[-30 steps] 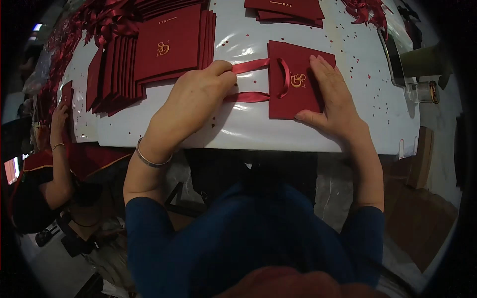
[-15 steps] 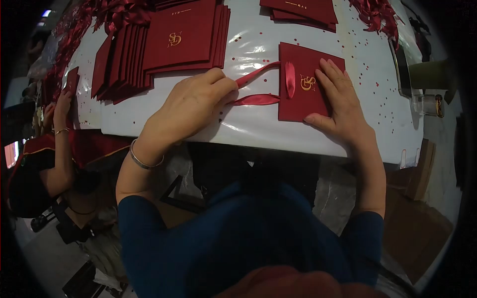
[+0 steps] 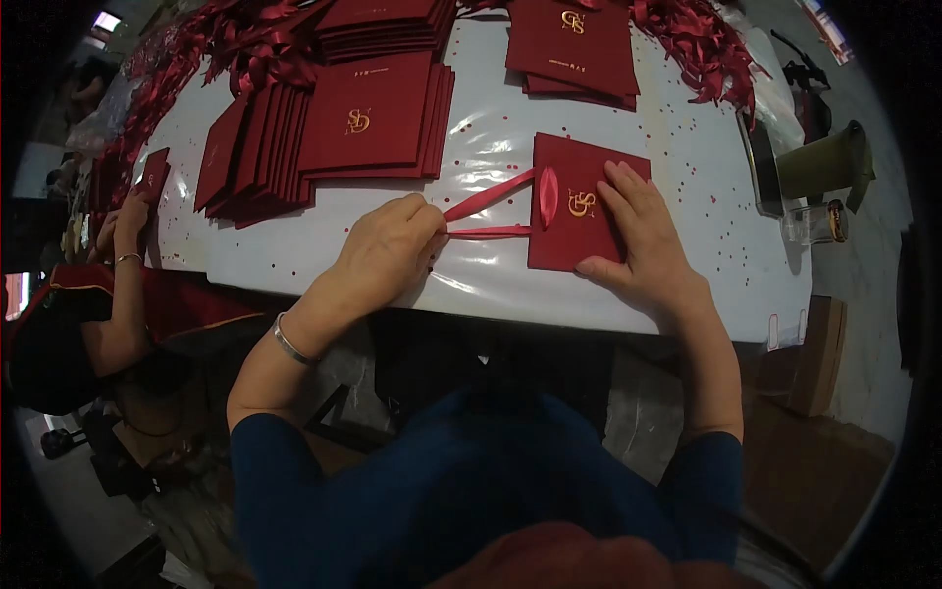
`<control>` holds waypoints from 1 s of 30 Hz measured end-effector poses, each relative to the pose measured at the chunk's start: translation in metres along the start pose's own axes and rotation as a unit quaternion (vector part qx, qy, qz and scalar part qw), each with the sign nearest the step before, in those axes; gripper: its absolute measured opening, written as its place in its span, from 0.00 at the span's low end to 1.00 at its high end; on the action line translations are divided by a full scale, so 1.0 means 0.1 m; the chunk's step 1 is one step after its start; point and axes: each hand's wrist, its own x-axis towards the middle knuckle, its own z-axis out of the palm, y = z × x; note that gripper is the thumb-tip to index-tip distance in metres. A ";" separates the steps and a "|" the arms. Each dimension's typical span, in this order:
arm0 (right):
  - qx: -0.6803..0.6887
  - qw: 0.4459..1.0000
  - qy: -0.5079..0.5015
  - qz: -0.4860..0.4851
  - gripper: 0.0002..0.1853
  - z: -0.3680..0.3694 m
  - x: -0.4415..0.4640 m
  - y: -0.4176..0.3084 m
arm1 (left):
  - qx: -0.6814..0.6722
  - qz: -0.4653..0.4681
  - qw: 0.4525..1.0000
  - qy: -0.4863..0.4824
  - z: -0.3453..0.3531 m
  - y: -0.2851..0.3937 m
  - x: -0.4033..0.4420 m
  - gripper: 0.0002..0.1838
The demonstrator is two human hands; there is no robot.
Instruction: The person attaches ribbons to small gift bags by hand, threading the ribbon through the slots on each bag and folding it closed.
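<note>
A flat dark-red packet with gold lettering (image 3: 579, 236) lies on the table in front of me; whether it is a bag or a folder I cannot tell. My right hand (image 3: 643, 231) rests on its right side, fingers stretched out and thumb at the lower edge. From its left side runs a shiny red ribbon (image 3: 488, 199), with a short loop lying on the packet's face. My left hand (image 3: 391, 243) is closed on the ribbon's far part, left of the packet. Two strands stretch between hand and packet; the part inside the fingers is hidden.
Stacks of similar red packets (image 3: 368, 123) stand at the back left, with another pile (image 3: 571, 49) at the back. Red ribbons (image 3: 702, 49) lie heaped behind. A green container (image 3: 824, 162) and a glass (image 3: 816, 224) are at right. At far left another person's hand (image 3: 130, 216) holds a packet.
The view has shifted, so the table sits lower in the frame. Both ribbon strands look straighter and tighter. My right hand stays on the packet.
</note>
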 end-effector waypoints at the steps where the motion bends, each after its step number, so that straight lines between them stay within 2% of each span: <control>1: 0.010 1.000 -0.010 0.004 0.50 -0.03 0.01 -0.01 | 0.004 0.005 1.000 0.009 0.00 -0.01 0.00 0.06; 2: 0.002 0.999 0.035 -0.015 0.46 -0.04 0.04 -0.01 | -0.003 0.002 1.000 0.005 0.00 -0.01 0.00 0.07; 4: 0.008 0.998 0.046 -0.033 0.42 -0.08 0.11 0.03 | -0.006 -0.001 1.000 0.005 -0.02 0.02 -0.01 0.07; 6: 0.015 0.997 0.057 -0.046 0.39 -0.09 0.20 0.11 | 0.032 0.020 0.998 0.050 -0.04 0.11 0.04 0.10; 7: 0.013 0.992 0.094 -0.084 0.34 -0.05 0.22 0.15 | 0.056 0.038 0.995 0.079 -0.07 0.19 0.06 0.14; 8: 0.009 0.984 0.129 -0.120 0.29 -0.04 0.22 0.20 | 0.045 0.068 0.994 0.069 -0.10 0.29 0.10 0.18; 9: 0.004 0.985 0.131 -0.112 0.29 -0.08 0.23 0.25 | 0.033 0.100 0.993 0.057 -0.10 0.36 0.14 0.21; 10: -0.016 0.984 0.149 -0.101 0.25 -0.13 0.26 0.29 | 0.011 0.125 0.992 0.023 -0.04 0.37 0.16 0.32; 11: -0.035 0.981 0.165 -0.091 0.21 -0.16 0.28 0.34 | 0.049 0.137 0.989 0.005 -0.02 0.44 0.22 0.37; 12: -0.049 0.977 0.196 -0.071 0.13 -0.19 0.33 0.42 | 0.089 0.148 0.985 -0.008 0.00 0.51 0.30 0.42; 13: -0.076 0.970 0.222 -0.057 0.11 -0.21 0.39 0.56 | 0.094 0.149 0.984 -0.039 0.10 0.47 0.35 0.51; 14: -0.100 0.963 0.247 -0.044 0.10 -0.21 0.45 0.75 | 0.094 0.151 0.983 -0.037 0.17 0.49 0.37 0.51; 15: -0.165 0.949 0.262 -0.052 0.11 -0.17 0.53 1.10 | 0.098 0.147 0.979 -0.104 0.22 0.52 0.38 0.53; 16: -0.212 0.946 0.243 -0.024 0.14 -0.20 0.60 1.34 | 0.102 0.142 0.970 -0.171 0.27 0.53 0.38 0.55; 17: -0.255 0.941 0.222 0.005 0.16 -0.22 0.65 1.52 | 0.089 0.154 0.968 -0.175 0.32 0.54 0.30 0.58; 19: -0.314 0.931 0.175 0.061 0.21 -0.30 0.76 1.72 | 0.082 0.175 0.959 -0.209 0.25 0.62 0.19 0.54; 20: -0.322 0.930 0.157 0.081 0.21 -0.31 0.81 1.80 | 0.098 0.200 0.958 -0.179 0.25 0.68 0.10 0.39; 22: -0.244 0.952 0.134 0.125 0.14 -0.25 0.89 2.02 | 0.057 0.264 0.961 -0.056 0.36 0.64 -0.04 0.22; 23: -0.201 0.960 0.116 0.155 0.11 -0.22 0.92 2.13 | -0.010 0.284 0.959 -0.013 0.35 0.66 -0.08 0.13; 26: -0.174 0.962 0.132 0.163 0.08 -0.19 0.93 2.21 | -0.165 0.284 0.943 0.054 0.14 0.79 0.00 0.13; 28: -0.169 0.962 0.127 0.171 0.07 -0.19 0.81 2.14 | -0.254 0.214 0.942 0.040 -0.14 0.79 0.19 0.13; 29: -0.201 0.959 0.155 0.126 0.07 -0.21 0.76 2.03 | -0.335 0.160 0.928 0.030 -0.23 0.80 0.31 0.11; 30: -0.234 0.951 0.184 0.081 0.07 -0.22 0.71 1.95 | -0.357 0.089 0.930 0.000 -0.29 0.78 0.42 0.11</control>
